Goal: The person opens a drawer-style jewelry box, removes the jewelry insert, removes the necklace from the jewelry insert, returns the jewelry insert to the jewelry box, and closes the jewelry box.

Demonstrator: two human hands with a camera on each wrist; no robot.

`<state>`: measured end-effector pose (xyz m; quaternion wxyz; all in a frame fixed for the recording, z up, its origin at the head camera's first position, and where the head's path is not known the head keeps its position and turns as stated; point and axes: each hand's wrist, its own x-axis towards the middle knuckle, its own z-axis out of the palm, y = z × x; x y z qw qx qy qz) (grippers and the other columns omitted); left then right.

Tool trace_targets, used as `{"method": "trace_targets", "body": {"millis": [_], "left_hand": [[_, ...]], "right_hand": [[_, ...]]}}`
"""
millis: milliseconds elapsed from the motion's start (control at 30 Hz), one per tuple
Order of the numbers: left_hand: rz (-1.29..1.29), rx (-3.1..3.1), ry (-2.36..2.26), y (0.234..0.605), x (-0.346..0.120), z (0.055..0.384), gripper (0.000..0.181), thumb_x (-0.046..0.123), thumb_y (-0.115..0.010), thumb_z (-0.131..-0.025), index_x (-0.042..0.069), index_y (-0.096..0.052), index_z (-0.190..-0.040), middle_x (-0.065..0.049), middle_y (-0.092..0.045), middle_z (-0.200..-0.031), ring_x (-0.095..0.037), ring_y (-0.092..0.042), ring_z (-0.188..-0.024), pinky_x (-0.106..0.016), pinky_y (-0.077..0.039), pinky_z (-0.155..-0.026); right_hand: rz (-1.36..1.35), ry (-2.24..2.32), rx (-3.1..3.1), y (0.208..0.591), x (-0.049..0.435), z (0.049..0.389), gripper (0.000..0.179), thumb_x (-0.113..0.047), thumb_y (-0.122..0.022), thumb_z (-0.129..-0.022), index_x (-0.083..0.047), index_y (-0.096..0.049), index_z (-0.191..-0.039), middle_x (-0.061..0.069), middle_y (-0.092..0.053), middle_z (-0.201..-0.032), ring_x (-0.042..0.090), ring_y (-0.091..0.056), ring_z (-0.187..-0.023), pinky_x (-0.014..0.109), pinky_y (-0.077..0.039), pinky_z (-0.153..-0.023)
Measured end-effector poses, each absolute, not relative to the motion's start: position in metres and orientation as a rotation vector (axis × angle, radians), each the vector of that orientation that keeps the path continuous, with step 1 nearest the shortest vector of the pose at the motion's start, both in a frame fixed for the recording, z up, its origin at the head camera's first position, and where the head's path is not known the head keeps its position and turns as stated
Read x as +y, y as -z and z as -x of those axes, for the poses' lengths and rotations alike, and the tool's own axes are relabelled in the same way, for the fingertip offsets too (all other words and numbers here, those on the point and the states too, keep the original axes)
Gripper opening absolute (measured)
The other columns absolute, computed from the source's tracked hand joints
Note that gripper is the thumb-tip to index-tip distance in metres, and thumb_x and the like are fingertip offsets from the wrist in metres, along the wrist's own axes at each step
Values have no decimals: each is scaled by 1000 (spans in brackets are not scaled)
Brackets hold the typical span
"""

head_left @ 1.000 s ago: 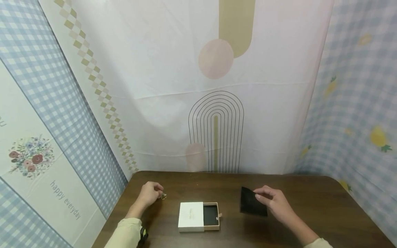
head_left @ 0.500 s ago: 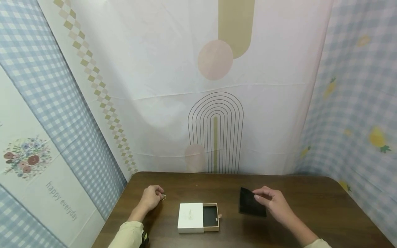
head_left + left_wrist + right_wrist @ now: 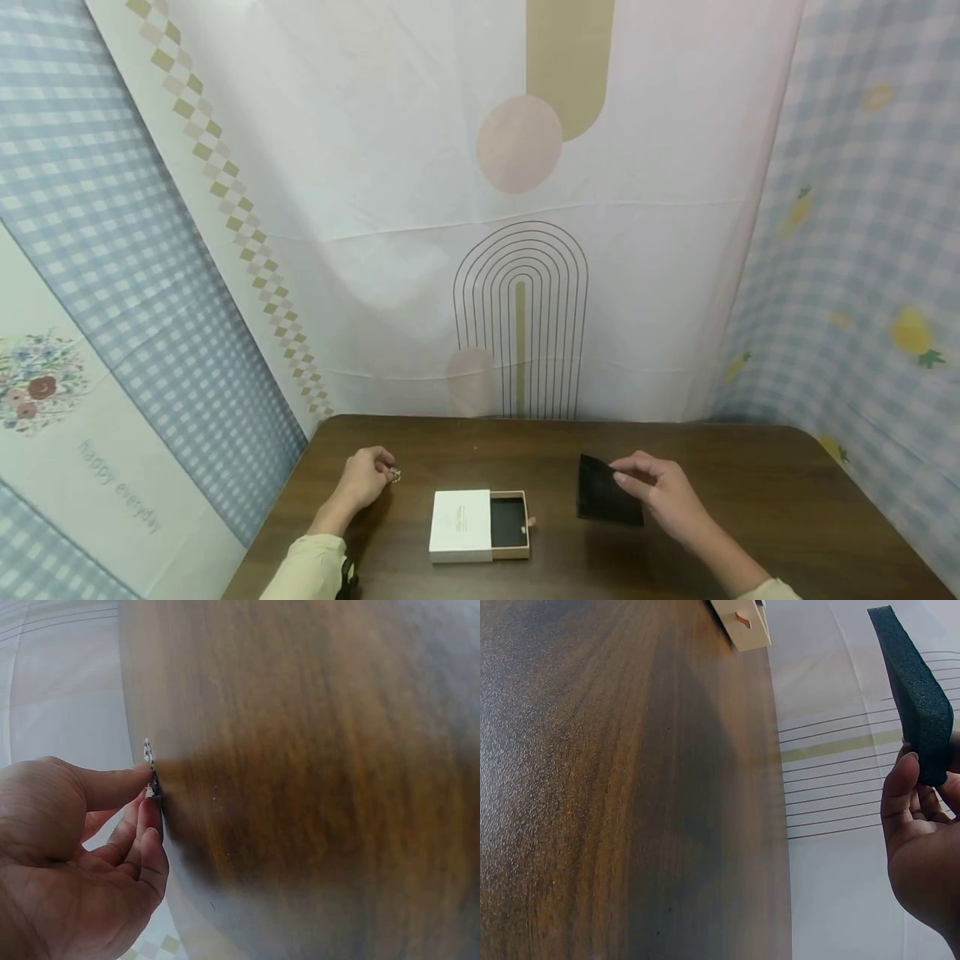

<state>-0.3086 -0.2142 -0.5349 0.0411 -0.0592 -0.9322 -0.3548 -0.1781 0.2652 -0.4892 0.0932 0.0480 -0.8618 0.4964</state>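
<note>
Where the brown table point(image 3: 720, 467) reaches toward the backdrop, a person's two hands work on either side of a small white box point(image 3: 461, 521), which serves here as the centre of the clock. Out near 10 o'clock, the left hand point(image 3: 365, 479) pinches a tiny shiny ornament point(image 3: 395, 475) between thumb and fingertips, a narrow grip; in the left wrist view the piece shows as a thin, silvery sliver, one end pointing to 12 o'clock (too small to make out its exact shape). At about 3 o'clock, the right hand point(image 3: 667, 492) grips a black pad point(image 3: 606, 496) by one edge, thumb on the near side. That pad is tilted and raised off the wood, with a soft shadow beneath; seen from the right wrist, it is a thick slab reaching from the fingers toward 11 o'clock.

From the box, a drawer point(image 3: 511, 552) juts out toward 3 o'clock, dark inside and tan at the rim, with a small ribbon tab point(image 3: 532, 522) on its outer end. Behind, at 12 o'clock, hangs a pale cloth point(image 3: 390, 167) printed with nested arches; blue gingham point(image 3: 172, 233) covers the side at 10 o'clock.
</note>
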Motion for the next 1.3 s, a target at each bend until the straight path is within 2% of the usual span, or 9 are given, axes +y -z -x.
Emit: {"method": "trace_targets", "body": {"millis": [267,500,700,800,867,967,1100,1167,1300], "left_hand": [[191,-2870,1018,532,-215,307,16,-2,-79,-83,5,-74,-96,-4,-75,-83,-15,-67,-79,-37,-55,-75],[306,-2882,939,515,-203,292,25,2,-82,-85,2,-73,-108,-10,-73,-100,-24,-70,-92,-46,-59,-85],[386,-2795,1071,500,-187,275,22,6,-83,-88,3,-73,-108,-10,-73,-101,-18,-70,-89,-35,-59,-80],[401,-2775,1135,492,-180,267,21,10,-83,-90,4,-74,-108,-8,-72,-100,-14,-68,-88,-28,-57,-77],[428,-2771,1166,488,-175,262,21,12,-83,-91,5,-74,-108,-7,-72,-101,-13,-67,-88,-28,-57,-77],[509,-2790,1181,483,-168,255,26,20,-82,-93,6,-74,-113,-8,-72,-108,-20,-69,-97,-38,-60,-86],[720,-2833,1083,482,-156,246,44,33,-82,-93,6,-70,-126,-15,-68,-130,-39,-65,-121,-61,-55,-104],[828,-2875,1028,483,-149,242,59,39,-84,-91,5,-65,-135,-21,-60,-147,-45,-57,-136,-68,-49,-111],[973,-2994,970,487,-135,234,93,47,-89,-83,6,-48,-156,-26,-29,-172,-54,-31,-156,-78,-34,-119]], "right_hand": [[-155,-1461,-2572,487,264,179,20,-20,-74,-99,-10,-80,-116,0,-76,-110,-5,-63,-100,20,-53,-86],[-125,-1452,-2584,485,264,179,20,-21,-74,-99,-11,-80,-117,1,-77,-111,-5,-64,-100,20,-53,-86],[-132,-1468,-2574,485,264,180,22,-20,-75,-99,-10,-79,-118,1,-77,-111,-3,-64,-97,21,-53,-82],[-133,-1500,-2556,486,265,181,23,-19,-75,-99,-8,-79,-118,3,-75,-109,-1,-61,-90,23,-52,-73],[-127,-1523,-2545,487,265,181,23,-19,-75,-99,-7,-79,-119,4,-74,-107,2,-59,-81,24,-51,-66],[-121,-1553,-2534,488,267,181,24,-18,-75,-99,-6,-78,-119,5,-72,-104,5,-55,-70,25,-49,-57],[-134,-1540,-2528,489,269,180,24,-17,-75,-99,-6,-78,-120,6,-73,-106,4,-54,-73,25,-48,-57],[-139,-1529,-2526,489,269,179,24,-17,-75,-98,-6,-78,-120,6,-74,-107,3,-55,-77,25,-48,-58],[-133,-1533,-2532,488,270,178,24,-18,-75,-98,-6,-78,-120,5,-73,-105,4,-54,-73,25,-48,-56]]}}
